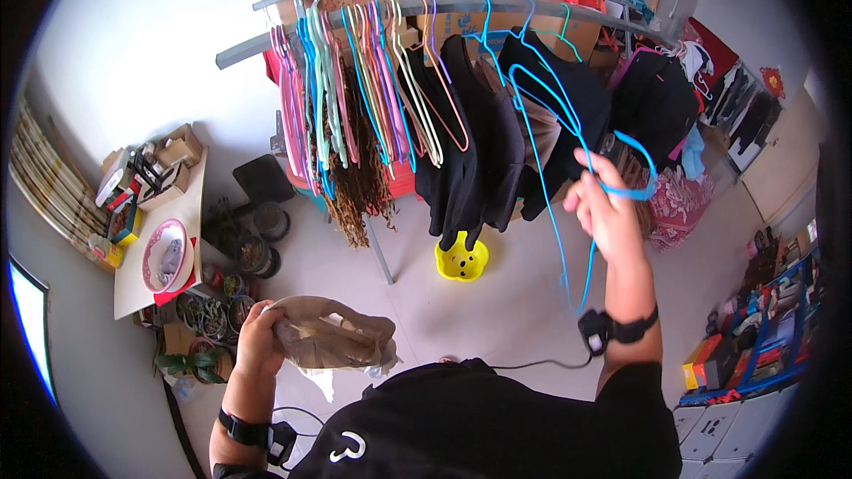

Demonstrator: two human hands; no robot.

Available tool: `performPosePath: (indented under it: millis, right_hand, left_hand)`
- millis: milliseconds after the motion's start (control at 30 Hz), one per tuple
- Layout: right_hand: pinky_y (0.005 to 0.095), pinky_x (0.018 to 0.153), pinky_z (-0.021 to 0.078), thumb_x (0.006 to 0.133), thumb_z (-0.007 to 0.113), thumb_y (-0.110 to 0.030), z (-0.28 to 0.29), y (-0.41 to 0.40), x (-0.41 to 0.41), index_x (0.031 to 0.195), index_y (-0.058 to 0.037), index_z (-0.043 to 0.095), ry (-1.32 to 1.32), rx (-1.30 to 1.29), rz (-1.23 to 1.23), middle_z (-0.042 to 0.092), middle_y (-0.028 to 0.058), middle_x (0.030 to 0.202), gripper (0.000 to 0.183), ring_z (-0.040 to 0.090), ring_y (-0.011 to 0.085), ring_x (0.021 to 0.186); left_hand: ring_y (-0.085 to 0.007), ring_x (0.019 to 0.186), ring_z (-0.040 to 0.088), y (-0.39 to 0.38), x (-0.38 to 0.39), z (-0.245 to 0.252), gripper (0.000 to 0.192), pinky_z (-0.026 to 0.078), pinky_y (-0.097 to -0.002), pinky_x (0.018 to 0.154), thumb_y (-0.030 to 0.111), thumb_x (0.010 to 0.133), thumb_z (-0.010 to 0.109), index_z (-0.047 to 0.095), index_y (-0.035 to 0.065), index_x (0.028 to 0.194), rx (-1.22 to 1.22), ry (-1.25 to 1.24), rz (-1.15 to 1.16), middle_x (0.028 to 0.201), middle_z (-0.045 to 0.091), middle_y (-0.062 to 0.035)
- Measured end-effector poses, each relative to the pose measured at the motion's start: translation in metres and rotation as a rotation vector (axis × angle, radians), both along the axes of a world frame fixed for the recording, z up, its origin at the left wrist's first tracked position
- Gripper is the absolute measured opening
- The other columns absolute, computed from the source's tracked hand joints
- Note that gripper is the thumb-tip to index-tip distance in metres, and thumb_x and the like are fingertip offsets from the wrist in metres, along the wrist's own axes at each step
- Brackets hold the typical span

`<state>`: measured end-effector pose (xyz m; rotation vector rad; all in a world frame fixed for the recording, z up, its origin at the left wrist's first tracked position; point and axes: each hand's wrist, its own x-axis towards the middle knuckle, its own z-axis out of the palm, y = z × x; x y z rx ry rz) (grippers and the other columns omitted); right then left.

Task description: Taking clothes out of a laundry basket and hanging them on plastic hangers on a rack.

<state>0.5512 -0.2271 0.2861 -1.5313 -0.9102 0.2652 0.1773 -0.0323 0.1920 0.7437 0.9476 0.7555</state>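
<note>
My left hand (259, 339) grips one end of a bunched taupe garment (333, 329) made of thin, sheer fabric. A paler cloth edge hangs below the garment. Raised on the right, my right hand (604, 216) holds a blue clothes hanger (550, 213) near its neck. The hanger's hook points right, and its long frame stretches down and left with no clothing on it. Beyond the hanger are black garments (556, 73) on a grey metal clothes rail (459, 8). Many coloured hangers (329, 90) crowd the rail's left part.
Below the rail, a yellow basin (462, 259) stands on the floor. A table (136, 289) at left bears a pink-rimmed basin (150, 273); potted plants (213, 319) stand beside it. Dried brown plants (359, 173) hang among the hangers. A loaded blue rack (759, 326) is at right.
</note>
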Motion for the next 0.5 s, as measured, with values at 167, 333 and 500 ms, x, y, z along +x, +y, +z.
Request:
performPosePath:
  millis: [167, 333, 500]
  right_hand:
    - [0.0158, 0.036, 0.0249, 0.084, 0.04, -0.014, 0.029, 0.089, 0.053, 0.109, -0.0032, 0.041, 0.092, -0.186, 0.119, 0.05, 0.0055, 0.063, 0.028, 0.034, 0.0039, 0.041]
    - [0.0283, 0.053, 0.0417, 0.076, 0.046, -0.008, 0.023, 0.194, 0.11, 0.093, -0.0007, 0.047, 0.083, -0.064, -0.027, 0.053, 0.0058, 0.07, 0.019, 0.051, 0.015, 0.06]
    - [0.0288, 0.049, 0.0425, 0.076, 0.047, -0.009, 0.034, 0.265, 0.151, 0.088, -0.0011, 0.049, 0.118, -0.027, -0.025, 0.055, 0.0084, 0.069, 0.014, 0.052, 0.0175, 0.059]
  left_hand:
    - [-0.0166, 0.066, 0.049, -0.002, -0.005, -0.005, 0.008, 0.044, -0.0277, 0.06, -0.001, 0.075, 0.044, 0.045, 0.0042, 0.081, 0.007, 0.002, 0.034, 0.073, 0.05, -0.0061]
    - [-0.0169, 0.066, 0.049, -0.012, -0.022, -0.013, 0.01, 0.043, -0.0277, 0.06, -0.002, 0.074, 0.044, 0.045, 0.0032, 0.082, 0.027, 0.023, 0.113, 0.073, 0.049, -0.0069]
    - [-0.0173, 0.067, 0.049, -0.027, -0.035, -0.012, 0.012, 0.043, -0.0277, 0.06, -0.002, 0.072, 0.043, 0.045, 0.0029, 0.083, 0.057, 0.075, 0.273, 0.073, 0.049, -0.0074]
